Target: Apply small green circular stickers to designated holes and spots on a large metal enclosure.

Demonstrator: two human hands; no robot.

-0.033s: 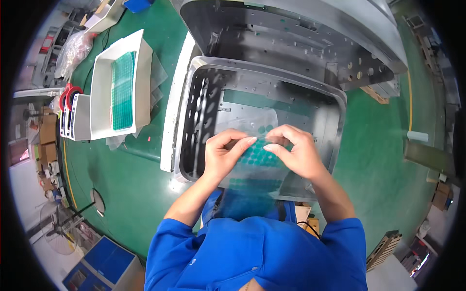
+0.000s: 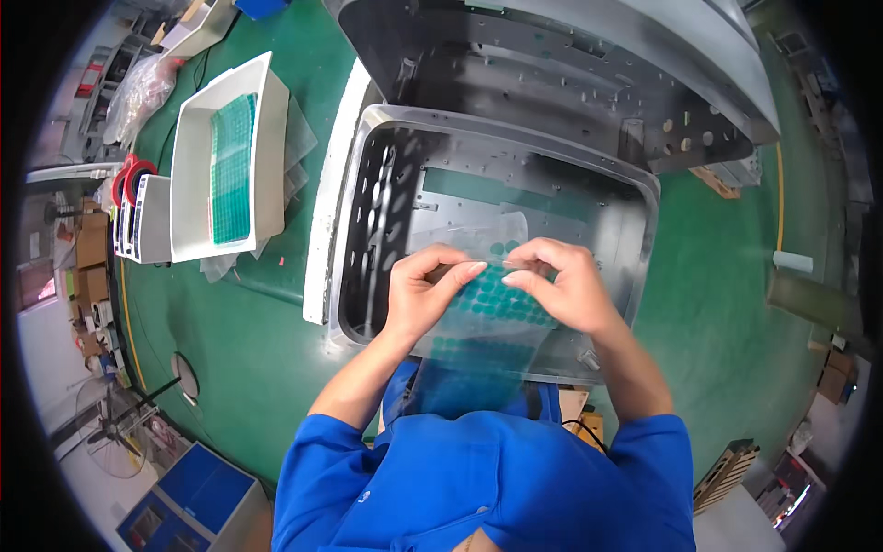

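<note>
A clear plastic sheet [image 2: 474,373] with rows of round teal stickers hangs between my two hands, its lower part reaching down before my blue clothes. My left hand [image 2: 421,290] pinches its top edge between thumb and forefinger. Close beside it, my right hand [image 2: 572,287] pinches the same edge. Both hands are above an open metal case [image 2: 501,136] with a rounded rim and holes in its walls. Behind the sheet's top edge, a translucent piece [image 2: 506,230] with a few teal dots shows, partly hidden.
The case's raised metal lid [image 2: 552,69] stands at the far side. On the left, a white bin [image 2: 274,156] holds teal dotted sheets [image 2: 233,170], with red-handled scissors [image 2: 133,179] next to it. A fan [image 2: 108,428] is at lower left, and a wooden slatted piece [image 2: 727,474] at lower right.
The hanging sheet has swung slightly and shows more sharply, its dot rows now slanting down to the right. Both hands keep their pinch almost in place.
</note>
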